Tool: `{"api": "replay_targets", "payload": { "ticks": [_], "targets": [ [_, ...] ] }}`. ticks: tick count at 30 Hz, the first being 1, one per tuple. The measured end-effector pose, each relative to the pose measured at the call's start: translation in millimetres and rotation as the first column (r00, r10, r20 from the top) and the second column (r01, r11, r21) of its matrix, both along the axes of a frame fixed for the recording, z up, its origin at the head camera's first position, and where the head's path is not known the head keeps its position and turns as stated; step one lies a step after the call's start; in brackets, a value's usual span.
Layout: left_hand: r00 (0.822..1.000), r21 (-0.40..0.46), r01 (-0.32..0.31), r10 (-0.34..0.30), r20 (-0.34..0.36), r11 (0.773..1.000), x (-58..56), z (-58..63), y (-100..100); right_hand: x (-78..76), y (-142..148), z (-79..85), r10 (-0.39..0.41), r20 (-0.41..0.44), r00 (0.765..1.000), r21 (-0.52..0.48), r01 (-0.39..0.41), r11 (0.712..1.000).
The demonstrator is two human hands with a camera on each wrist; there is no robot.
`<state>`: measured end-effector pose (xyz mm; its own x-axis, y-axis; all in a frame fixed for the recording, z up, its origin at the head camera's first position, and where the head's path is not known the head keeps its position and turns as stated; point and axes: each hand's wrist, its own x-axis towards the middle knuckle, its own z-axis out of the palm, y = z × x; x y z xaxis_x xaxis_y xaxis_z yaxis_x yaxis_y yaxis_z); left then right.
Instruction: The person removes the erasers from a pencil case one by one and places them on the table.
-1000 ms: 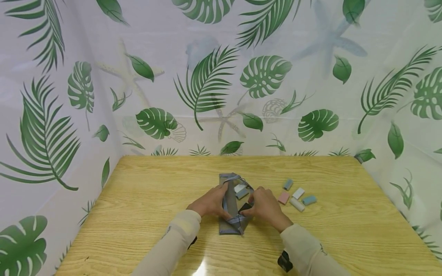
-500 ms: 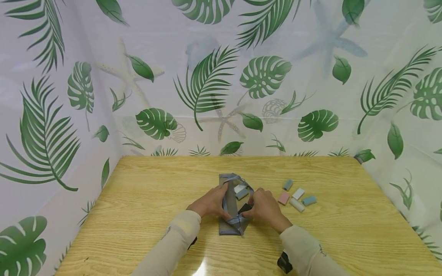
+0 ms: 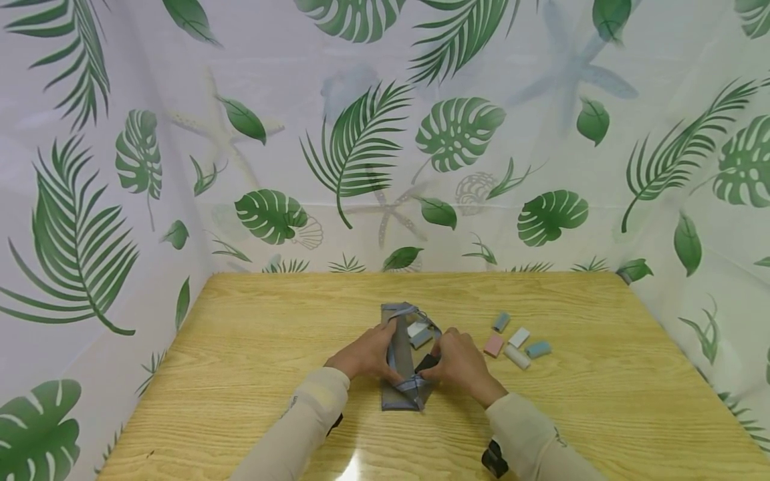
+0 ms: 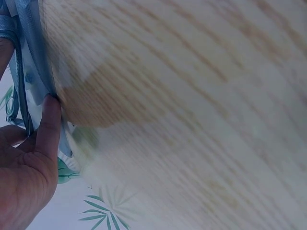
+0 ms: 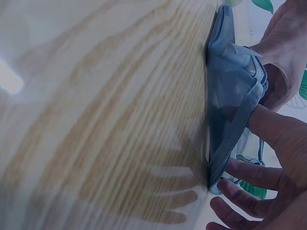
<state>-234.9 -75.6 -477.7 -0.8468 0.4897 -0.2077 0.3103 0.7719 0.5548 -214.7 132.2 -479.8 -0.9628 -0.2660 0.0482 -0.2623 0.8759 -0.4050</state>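
Observation:
A grey-blue mesh zip pouch (image 3: 400,403) lies on the table with its mouth spread apart. On its left side my left hand (image 3: 368,354) holds the rim, thumb and fingers spread along the opening. My right hand (image 3: 463,363) pinches the opposite rim; in the right wrist view its thumb reaches inside the mesh while the other fingers stay outside. Within the pouch lie a white block (image 3: 416,328), a blue-grey block (image 3: 422,338) and a black piece (image 3: 428,363), partly covered by the right hand. The left wrist view shows the pouch's strap (image 4: 20,86) beside the left fingers.
Right of the pouch, several small blocks lie loose on the wooden table (image 3: 289,307): a pink one (image 3: 494,345), a white one (image 3: 519,337), a whitish cylinder (image 3: 517,356) and blue ones (image 3: 538,349). Leaf-patterned cloth (image 3: 385,167) borders the table behind and at the sides.

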Motion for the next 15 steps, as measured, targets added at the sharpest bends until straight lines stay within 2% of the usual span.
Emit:
{"api": "replay_targets", "payload": {
  "ticks": [15],
  "targets": [
    [1.000, -0.010, -0.012, 0.012, 0.018, 1.000, -0.9, -0.5, 0, -1.0, 2, 11.1, 0.012, -0.048, 0.999, -0.061, -0.015, 0.998]
  ]
}}
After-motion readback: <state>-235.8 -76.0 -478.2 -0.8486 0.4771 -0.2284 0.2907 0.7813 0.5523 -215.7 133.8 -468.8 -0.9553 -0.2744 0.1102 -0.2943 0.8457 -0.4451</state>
